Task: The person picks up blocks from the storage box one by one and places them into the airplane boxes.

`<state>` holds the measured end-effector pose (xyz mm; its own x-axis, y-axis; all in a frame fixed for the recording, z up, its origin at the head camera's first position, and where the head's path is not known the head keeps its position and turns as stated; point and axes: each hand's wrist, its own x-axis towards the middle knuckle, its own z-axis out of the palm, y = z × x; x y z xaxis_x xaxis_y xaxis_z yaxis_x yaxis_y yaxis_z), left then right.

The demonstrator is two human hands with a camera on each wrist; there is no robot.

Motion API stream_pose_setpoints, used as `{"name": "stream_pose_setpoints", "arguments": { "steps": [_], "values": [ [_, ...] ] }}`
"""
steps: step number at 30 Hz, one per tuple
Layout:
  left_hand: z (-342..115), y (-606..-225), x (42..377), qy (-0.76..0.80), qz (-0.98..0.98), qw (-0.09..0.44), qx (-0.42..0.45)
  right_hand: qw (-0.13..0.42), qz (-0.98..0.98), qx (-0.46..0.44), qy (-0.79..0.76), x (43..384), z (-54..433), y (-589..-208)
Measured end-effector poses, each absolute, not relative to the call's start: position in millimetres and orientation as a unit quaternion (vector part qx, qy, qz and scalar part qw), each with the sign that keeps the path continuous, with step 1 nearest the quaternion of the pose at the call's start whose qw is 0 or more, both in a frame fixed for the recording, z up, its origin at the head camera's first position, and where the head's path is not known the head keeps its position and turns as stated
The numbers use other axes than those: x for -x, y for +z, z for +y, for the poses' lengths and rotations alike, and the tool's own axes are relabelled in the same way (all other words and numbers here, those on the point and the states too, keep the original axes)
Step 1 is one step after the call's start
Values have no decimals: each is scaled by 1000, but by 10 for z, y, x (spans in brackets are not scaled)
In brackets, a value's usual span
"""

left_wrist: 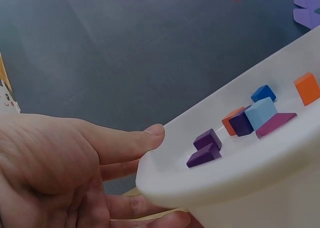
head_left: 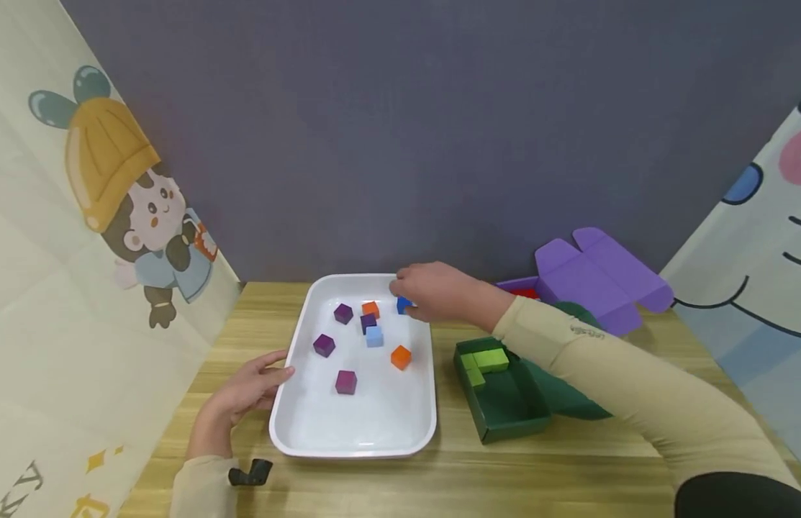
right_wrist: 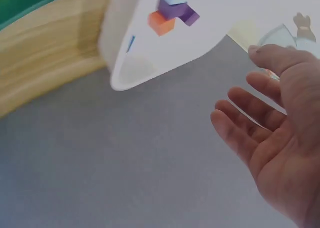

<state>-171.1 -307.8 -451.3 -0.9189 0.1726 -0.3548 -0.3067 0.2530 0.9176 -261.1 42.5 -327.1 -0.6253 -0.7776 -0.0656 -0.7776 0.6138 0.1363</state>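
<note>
Blue cube (head_left: 403, 305) inside white plastic tray (head_left: 374, 430): reaching seems the step, pinching next; my empty right hand (head_left: 439, 291) hangs loose, left hand (head_left: 250, 387) grips tray.

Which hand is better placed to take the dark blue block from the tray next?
Probably the right hand: it looks empty and is nearer the dark blue block. The left hand is on the opposite side of the white tray, holding its rim.
</note>
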Motion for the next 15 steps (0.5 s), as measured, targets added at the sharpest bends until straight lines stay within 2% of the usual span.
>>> {"name": "stream_pose_setpoints", "arguments": {
  "steps": [9, 15],
  "values": [
    [-3116, -4551, 1717, 620, 757, 204, 25, -57, -906, -419, -16, 2994, -76, -3666],
    [-3137, -4545, 1713, 628, 749, 210, 11, -110, -921, -372, 32, 3209, -342, -3915]
  ]
}}
